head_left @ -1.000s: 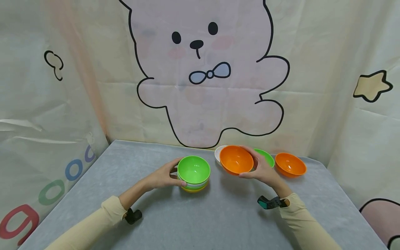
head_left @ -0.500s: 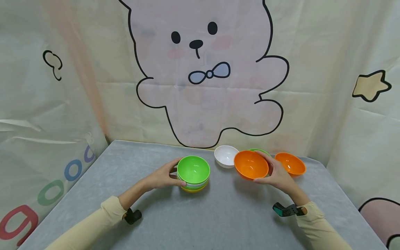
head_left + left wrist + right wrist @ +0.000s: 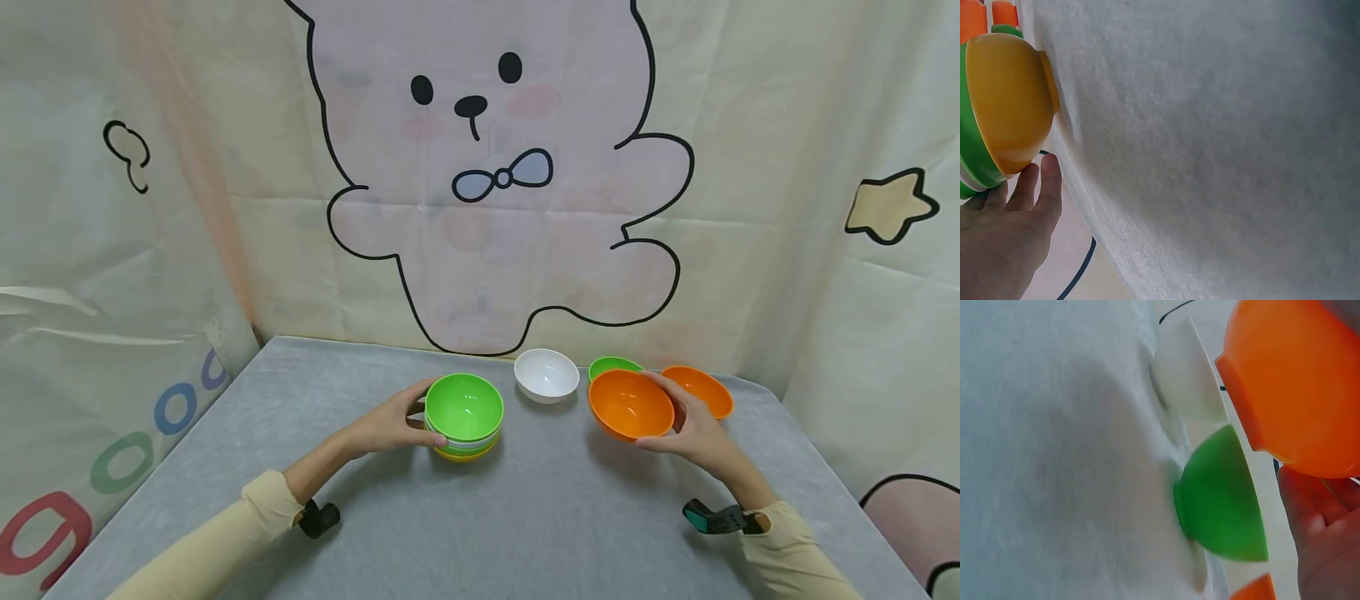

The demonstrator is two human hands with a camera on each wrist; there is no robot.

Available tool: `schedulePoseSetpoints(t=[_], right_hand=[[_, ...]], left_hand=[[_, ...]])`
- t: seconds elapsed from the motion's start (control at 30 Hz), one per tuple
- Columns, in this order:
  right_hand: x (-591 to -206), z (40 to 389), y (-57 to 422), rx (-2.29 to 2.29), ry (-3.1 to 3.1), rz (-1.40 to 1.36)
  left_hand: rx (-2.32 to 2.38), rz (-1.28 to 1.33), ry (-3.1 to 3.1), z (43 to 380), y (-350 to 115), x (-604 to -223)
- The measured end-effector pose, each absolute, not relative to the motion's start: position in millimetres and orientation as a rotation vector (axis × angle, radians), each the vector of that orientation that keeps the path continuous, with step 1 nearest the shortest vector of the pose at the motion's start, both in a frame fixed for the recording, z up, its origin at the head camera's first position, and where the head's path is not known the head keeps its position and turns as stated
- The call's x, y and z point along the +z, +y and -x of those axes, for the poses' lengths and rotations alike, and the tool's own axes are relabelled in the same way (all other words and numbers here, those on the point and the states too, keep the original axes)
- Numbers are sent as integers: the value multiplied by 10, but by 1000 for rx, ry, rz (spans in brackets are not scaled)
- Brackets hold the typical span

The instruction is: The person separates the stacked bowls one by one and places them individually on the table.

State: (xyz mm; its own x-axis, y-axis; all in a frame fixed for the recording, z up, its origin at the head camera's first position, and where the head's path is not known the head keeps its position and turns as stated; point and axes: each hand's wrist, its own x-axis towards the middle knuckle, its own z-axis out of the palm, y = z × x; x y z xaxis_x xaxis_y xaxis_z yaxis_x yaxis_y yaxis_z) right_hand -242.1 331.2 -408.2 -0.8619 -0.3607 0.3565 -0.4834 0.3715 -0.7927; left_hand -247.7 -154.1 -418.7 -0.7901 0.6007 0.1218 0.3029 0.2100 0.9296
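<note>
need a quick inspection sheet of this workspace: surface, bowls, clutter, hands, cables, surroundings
Surface: grey table, no spill seen
Job's things: bowl stack, green on top, yellow at the bottom; near orange bowl, raised off the table; white bowl, green bowl and far orange bowl standing towards the back
Clutter: nothing seen
Hands: left hand grips the bowl stack; right hand holds the near orange bowl
Cables: nothing seen
Surroundings: pale printed backdrop with a cartoon bear

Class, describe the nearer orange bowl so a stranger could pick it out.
On the grey table, find the green-topped bowl stack. To its right, the right hand holds the nearer orange bowl; unlike the farther orange bowl, it is off the table.
</note>
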Motion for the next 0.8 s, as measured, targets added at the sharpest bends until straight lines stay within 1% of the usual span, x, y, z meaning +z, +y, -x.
schedulePoseSetpoints(t=[0.27, 0.5, 0.8], right_hand=[[-4110, 2323, 3560, 1429, -2512, -715], [-4126, 2196, 3784, 1301, -2548, -600], [-4180, 2071, 4077, 1236, -2551, -517]], left_hand=[[1601, -846, 2231, 2486, -1537, -4188], [1601, -863, 2232, 2486, -1538, -4196], [1599, -834, 2230, 2473, -1536, -4192]])
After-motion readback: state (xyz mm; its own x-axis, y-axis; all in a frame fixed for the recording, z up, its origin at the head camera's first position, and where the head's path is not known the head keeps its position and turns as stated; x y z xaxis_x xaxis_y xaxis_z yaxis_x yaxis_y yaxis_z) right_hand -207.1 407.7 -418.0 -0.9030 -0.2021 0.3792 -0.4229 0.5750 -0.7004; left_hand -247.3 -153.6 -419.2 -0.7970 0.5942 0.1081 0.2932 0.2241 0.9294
